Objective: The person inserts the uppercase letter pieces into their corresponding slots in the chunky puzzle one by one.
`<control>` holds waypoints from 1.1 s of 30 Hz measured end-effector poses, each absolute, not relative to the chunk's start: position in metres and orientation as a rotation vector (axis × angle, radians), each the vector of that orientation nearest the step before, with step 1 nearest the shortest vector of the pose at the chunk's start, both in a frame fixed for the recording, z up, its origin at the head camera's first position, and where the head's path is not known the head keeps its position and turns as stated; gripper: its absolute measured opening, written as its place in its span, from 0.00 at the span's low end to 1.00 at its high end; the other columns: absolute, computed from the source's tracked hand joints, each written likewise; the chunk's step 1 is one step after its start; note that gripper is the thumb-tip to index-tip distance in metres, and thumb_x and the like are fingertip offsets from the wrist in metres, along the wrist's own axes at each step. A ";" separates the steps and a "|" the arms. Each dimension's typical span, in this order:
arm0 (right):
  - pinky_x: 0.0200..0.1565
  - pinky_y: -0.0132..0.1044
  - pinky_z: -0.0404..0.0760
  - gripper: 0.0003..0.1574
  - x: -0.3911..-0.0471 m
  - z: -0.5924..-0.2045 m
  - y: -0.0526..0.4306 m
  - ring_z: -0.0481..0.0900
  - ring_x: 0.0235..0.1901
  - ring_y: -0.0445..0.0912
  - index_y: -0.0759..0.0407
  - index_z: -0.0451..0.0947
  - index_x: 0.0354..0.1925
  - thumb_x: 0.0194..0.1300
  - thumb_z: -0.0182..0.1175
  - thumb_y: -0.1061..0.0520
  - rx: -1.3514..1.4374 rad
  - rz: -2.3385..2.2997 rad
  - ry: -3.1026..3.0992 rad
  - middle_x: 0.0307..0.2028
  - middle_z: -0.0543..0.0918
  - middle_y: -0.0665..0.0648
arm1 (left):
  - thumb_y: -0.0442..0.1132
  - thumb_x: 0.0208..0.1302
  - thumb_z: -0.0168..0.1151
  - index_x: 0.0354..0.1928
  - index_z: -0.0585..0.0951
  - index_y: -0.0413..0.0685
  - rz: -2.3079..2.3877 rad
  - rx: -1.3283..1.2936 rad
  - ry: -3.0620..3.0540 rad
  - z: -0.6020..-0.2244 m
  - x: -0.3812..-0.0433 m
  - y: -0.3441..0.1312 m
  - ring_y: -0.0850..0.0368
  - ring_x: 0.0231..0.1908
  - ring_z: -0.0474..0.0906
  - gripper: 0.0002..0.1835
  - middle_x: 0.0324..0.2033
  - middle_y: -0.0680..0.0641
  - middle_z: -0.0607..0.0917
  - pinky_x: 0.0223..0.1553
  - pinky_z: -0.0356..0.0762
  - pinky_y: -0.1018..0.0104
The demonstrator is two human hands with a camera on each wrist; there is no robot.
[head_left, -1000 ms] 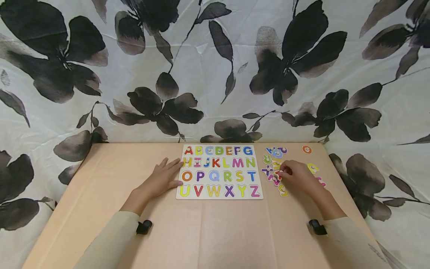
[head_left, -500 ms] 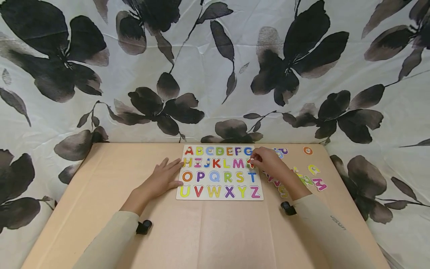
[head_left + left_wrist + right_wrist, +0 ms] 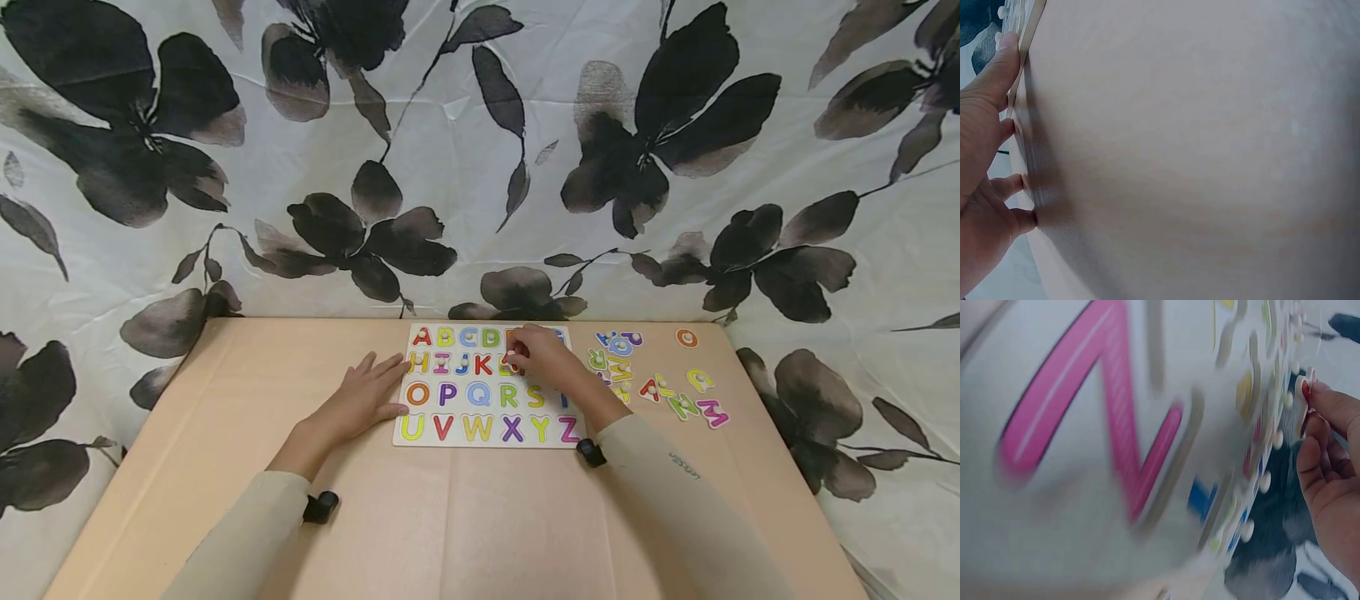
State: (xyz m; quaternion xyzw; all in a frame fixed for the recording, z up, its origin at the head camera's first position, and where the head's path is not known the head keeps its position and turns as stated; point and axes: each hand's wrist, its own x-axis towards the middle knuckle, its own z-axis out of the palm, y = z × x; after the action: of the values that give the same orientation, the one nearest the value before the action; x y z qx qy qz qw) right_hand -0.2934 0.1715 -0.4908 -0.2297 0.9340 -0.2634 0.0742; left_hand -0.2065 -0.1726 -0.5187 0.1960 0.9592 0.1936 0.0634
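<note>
A white alphabet puzzle board (image 3: 450, 442) lies at the table's far side, its letters A to Z in four rows. My left hand (image 3: 360, 396) rests at its left edge with fingers spread, fingertips at the rim. Over the second row, near L, my right hand (image 3: 546, 358) pinches a red letter piece (image 3: 1302, 394) between thumb and fingers; its shape is mostly hidden. Knobbed letter pieces sit in the top row and at the start of the second. The pink Z (image 3: 1113, 375) looms large in the right wrist view.
Right of the board is a heap of loose letter pieces (image 3: 619, 343), partly behind my right forearm. Farther right lie a red A (image 3: 649, 390), a pink M (image 3: 712, 413) and an orange O (image 3: 686, 337). Floral cloth (image 3: 480, 167) hangs behind the table (image 3: 300, 367).
My right hand has picked up the red letter piece from the heap and carried it left over the board to the second row. My left hand has stayed at the board's left edge.
</note>
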 end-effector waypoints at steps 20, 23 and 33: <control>0.40 0.34 0.75 0.03 -0.293 -0.508 0.119 0.74 0.37 0.43 0.54 0.84 0.41 0.72 0.64 0.57 -0.874 -0.635 2.830 0.35 0.78 0.50 | 0.57 0.67 0.68 0.79 0.64 0.46 0.575 0.585 2.891 -0.519 -0.206 -0.174 0.22 0.77 0.47 0.44 0.79 0.39 0.62 0.69 0.48 0.17; 0.42 0.34 0.76 0.05 -0.291 -0.508 0.117 0.74 0.37 0.44 0.55 0.85 0.43 0.74 0.63 0.56 -0.861 -0.608 2.839 0.37 0.79 0.51 | 0.57 0.67 0.68 0.79 0.64 0.45 0.570 0.587 2.895 -0.519 -0.206 -0.173 0.21 0.77 0.48 0.44 0.78 0.38 0.63 0.68 0.49 0.17; 0.45 0.35 0.79 0.11 -0.286 -0.507 0.118 0.75 0.39 0.44 0.55 0.85 0.52 0.74 0.63 0.56 -0.819 -0.594 2.837 0.40 0.81 0.52 | 0.57 0.67 0.68 0.78 0.65 0.45 0.574 0.590 2.898 -0.518 -0.205 -0.173 0.21 0.77 0.48 0.44 0.78 0.38 0.63 0.68 0.49 0.17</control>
State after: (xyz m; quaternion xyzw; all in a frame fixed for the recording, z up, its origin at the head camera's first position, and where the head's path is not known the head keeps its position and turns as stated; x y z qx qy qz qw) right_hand -0.2861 0.1180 -0.5075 -0.2712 0.9399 -0.1968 0.0648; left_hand -0.2052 -0.1725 -0.5178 0.1955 0.9599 0.1901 0.0644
